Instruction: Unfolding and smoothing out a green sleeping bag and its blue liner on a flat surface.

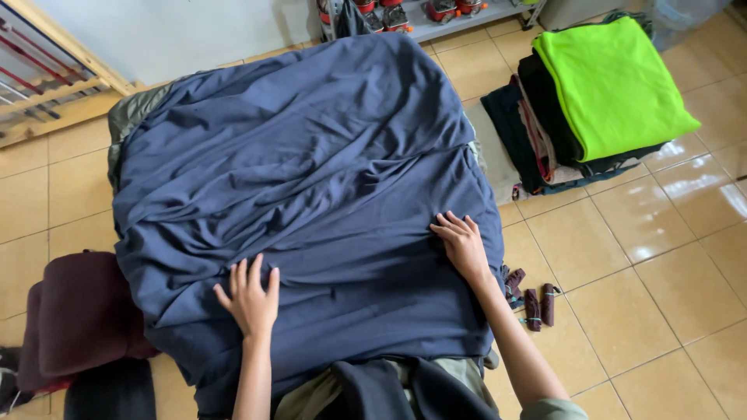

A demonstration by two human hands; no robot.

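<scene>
Navy cloth (311,179) lies spread and wrinkled over a low surface it hides almost fully; only an olive edge (128,117) peeks out at the far left. Both hands press flat on its near part, fingers spread, gripping nothing: left hand (250,299), right hand (463,245). Folded stack (591,101) with a lime top sits right, maroon cushion (78,315) left, small dark rolls (537,303) on the tiles (646,272).

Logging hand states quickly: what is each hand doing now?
Left hand: open, flat on the navy blue fabric.
Right hand: open, flat on it too.
</scene>
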